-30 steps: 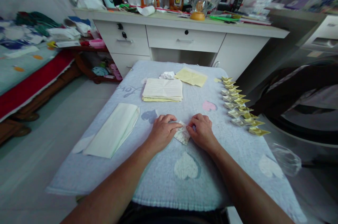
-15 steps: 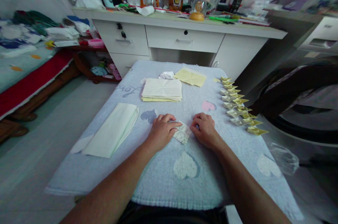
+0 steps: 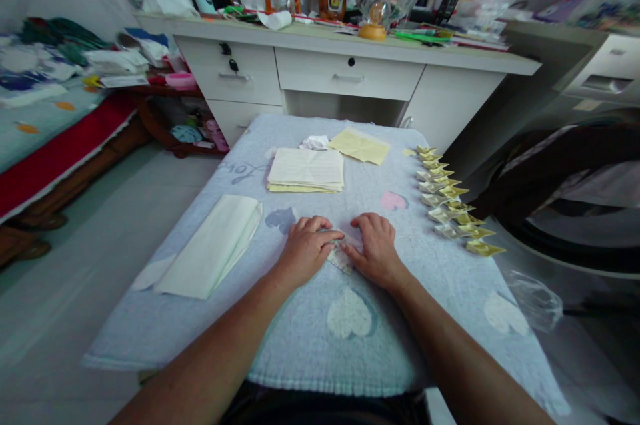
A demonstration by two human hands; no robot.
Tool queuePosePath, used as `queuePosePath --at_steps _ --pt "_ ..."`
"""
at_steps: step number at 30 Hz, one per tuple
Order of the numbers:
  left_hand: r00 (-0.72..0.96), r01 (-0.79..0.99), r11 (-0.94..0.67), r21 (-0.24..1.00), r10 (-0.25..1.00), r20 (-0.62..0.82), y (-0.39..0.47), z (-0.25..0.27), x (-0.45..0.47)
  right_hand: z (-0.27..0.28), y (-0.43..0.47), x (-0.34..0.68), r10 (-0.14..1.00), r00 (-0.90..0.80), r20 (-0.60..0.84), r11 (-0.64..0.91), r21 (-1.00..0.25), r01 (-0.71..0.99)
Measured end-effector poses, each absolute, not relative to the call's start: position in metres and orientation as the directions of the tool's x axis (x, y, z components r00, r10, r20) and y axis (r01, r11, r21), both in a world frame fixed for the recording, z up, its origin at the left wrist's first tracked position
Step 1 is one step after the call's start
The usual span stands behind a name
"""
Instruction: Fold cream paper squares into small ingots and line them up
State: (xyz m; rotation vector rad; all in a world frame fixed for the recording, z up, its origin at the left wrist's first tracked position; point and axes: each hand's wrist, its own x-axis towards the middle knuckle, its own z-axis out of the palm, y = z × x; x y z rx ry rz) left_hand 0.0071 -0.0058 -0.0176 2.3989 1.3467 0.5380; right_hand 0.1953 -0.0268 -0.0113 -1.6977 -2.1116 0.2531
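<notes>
A small folded piece of patterned paper [image 3: 341,258] lies on the cloth-covered table, partly hidden by both hands. My left hand [image 3: 311,245] holds its left side, with the thumb lying across the top and the fingers bent. From the right, my right hand [image 3: 376,248] grips the paper's right side between thumb and fingers, the thumb near the lower edge. Beyond my hands is a stack of white and yellow sheets [image 3: 306,168]. To the right, several folded paper boats [image 3: 443,201] stand in a row.
A long folded white paper [image 3: 213,245] lies on the left of the table. A yellow sheet [image 3: 361,146] and a crumpled white paper [image 3: 315,143] rest at the far side. Behind stands a white desk [image 3: 350,71] crowded with items; a washing machine [image 3: 595,105] is at right.
My right hand has shifted left over the paper, its thumb now close to my left hand. Less of the paper shows. My left hand stays nearly where it was.
</notes>
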Motion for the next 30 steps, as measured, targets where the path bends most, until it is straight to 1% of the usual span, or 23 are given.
queuePosePath --at_steps 3,8,15,20,30 --pt "0.480 0.733 -0.494 0.467 0.863 0.159 -0.005 -0.018 0.007 -0.012 -0.027 0.189 0.965 -0.177 0.195 0.233 -0.321 0.918" --pt "0.490 0.728 -0.495 0.474 0.859 0.145 -0.007 -0.017 0.006 -0.010 -0.026 0.186 0.971 -0.163 0.173 0.208 -0.284 0.936" --pt "0.497 0.768 -0.491 0.412 0.862 0.102 -0.010 -0.014 -0.003 -0.010 -0.026 0.184 0.977 -0.150 0.149 0.187 -0.275 0.943" --pt "0.546 0.746 -0.514 0.424 0.836 0.052 -0.008 -0.014 -0.008 -0.009 -0.025 0.186 0.979 -0.152 0.139 0.188 -0.301 0.935" --pt "0.542 0.746 -0.489 0.453 0.841 0.015 -0.008 -0.007 -0.008 -0.014 -0.024 0.208 0.992 -0.081 0.098 0.107 -0.308 0.945"
